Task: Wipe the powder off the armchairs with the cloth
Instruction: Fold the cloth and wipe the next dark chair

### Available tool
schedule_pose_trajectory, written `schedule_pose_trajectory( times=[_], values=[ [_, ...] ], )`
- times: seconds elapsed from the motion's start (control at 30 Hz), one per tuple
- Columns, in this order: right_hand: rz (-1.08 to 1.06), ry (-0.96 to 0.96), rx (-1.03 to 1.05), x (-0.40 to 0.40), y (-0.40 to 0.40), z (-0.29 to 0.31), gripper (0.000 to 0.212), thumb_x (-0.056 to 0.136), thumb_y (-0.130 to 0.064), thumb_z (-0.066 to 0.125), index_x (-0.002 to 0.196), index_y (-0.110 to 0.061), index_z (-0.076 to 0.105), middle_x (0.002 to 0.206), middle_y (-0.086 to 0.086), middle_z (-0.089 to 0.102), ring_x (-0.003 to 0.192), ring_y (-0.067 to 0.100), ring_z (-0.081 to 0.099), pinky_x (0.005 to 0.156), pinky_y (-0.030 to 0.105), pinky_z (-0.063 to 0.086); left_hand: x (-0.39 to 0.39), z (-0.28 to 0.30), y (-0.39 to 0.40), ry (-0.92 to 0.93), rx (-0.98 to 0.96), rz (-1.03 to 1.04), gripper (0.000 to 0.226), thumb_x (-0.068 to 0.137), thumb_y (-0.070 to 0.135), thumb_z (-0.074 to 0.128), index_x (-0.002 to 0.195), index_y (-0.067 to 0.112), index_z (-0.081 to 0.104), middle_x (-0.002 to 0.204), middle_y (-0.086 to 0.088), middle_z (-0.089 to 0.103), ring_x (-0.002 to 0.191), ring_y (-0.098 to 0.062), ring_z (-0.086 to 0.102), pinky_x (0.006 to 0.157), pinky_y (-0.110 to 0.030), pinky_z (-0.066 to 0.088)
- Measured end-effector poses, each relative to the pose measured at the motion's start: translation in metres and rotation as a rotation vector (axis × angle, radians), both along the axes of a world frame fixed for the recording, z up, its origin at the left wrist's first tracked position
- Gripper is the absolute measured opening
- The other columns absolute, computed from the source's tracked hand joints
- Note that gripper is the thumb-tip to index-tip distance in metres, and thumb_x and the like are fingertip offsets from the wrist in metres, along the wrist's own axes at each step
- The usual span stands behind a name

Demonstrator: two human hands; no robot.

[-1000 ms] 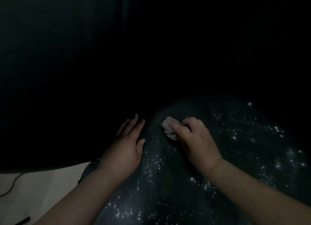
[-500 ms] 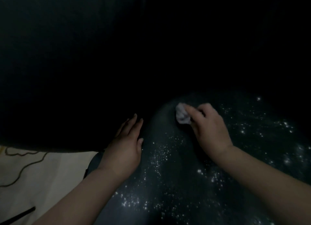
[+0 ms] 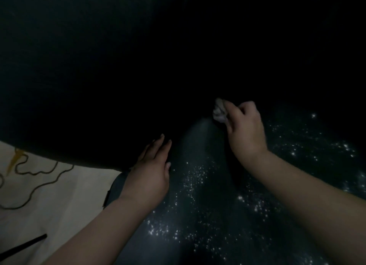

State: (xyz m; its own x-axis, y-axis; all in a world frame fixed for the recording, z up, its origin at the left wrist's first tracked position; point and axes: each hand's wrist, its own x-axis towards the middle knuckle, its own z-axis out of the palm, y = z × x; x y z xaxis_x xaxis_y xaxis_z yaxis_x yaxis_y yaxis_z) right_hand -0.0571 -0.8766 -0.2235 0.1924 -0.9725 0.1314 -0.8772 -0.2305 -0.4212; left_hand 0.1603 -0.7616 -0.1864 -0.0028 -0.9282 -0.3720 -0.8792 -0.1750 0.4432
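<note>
Powder on a dark armchair

Cloth (image 3: 219,110), small and crumpled, is pinched in the curled fingers of the right hand (image 3: 244,130) and sits against the dark armchair (image 3: 208,195) toward its far, shadowed part. White powder (image 3: 193,177) speckles the seat between the two arms and out to the right. The left hand (image 3: 152,172) lies flat with straight fingers near the armchair's left edge. Beyond that edge, a pale floor (image 3: 49,205) carries a thin dark cord (image 3: 37,177).
</note>
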Motion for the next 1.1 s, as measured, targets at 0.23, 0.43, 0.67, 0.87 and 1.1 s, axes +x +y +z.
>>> schedule_pose_trajectory(
  times=[0.23,0.43,0.67,0.87,1.1],
  values=[
    [0.447,-0.006,0.050,0.012,0.094,0.003,0.067,0.066,-0.005,0.080,0.125,-0.027,0.056,0.098,0.011,0.054,0.078,0.029,0.053,0.064,0.036,0.046,-0.004,-0.002,0.009,-0.030,-0.011,0.020,0.057,0.099,0.022,0.044,0.151,0.023,0.023,0.160,0.005,0.010,0.145,-0.019,0.011,0.112,-0.022,0.009],
    [0.081,-0.041,0.024,-0.005,0.045,0.007,0.054,0.081,-0.004,0.068,0.130,-0.022,0.057,0.098,0.014,0.048,0.082,0.032,0.049,0.065,0.036,0.047,-0.003,-0.001,0.030,-0.043,-0.048,0.078,0.055,0.096,0.014,0.050,0.148,0.018,0.033,0.158,-0.001,0.021,0.142,-0.024,0.023,0.113,-0.027,0.014],
    [0.431,-0.107,0.124,0.033,0.116,0.007,0.044,0.084,-0.014,0.068,0.117,-0.034,0.049,0.095,0.011,0.053,0.081,0.030,0.053,0.066,0.036,0.046,0.007,-0.002,0.061,-0.091,-0.101,0.170,0.054,0.095,0.012,0.051,0.146,0.018,0.036,0.155,-0.002,0.027,0.138,-0.021,0.025,0.108,-0.018,0.009],
    [0.155,-0.056,-0.022,0.020,0.085,-0.001,0.043,0.088,-0.015,0.060,0.131,-0.025,0.056,0.099,0.015,0.049,0.084,0.031,0.049,0.067,0.040,0.050,0.018,-0.008,0.088,-0.092,-0.076,0.180,0.052,0.094,0.012,0.051,0.144,0.016,0.040,0.153,-0.003,0.032,0.138,-0.022,0.027,0.110,-0.020,0.012],
    [0.424,-0.004,0.015,0.067,0.137,-0.001,0.044,0.081,-0.016,0.061,0.124,-0.027,0.061,0.096,0.011,0.051,0.081,0.028,0.048,0.066,0.033,0.039,0.028,-0.018,0.099,-0.073,-0.108,0.182,0.048,0.092,0.008,0.053,0.139,0.010,0.047,0.146,-0.011,0.041,0.132,-0.031,0.037,0.109,-0.029,0.020]
  ],
)
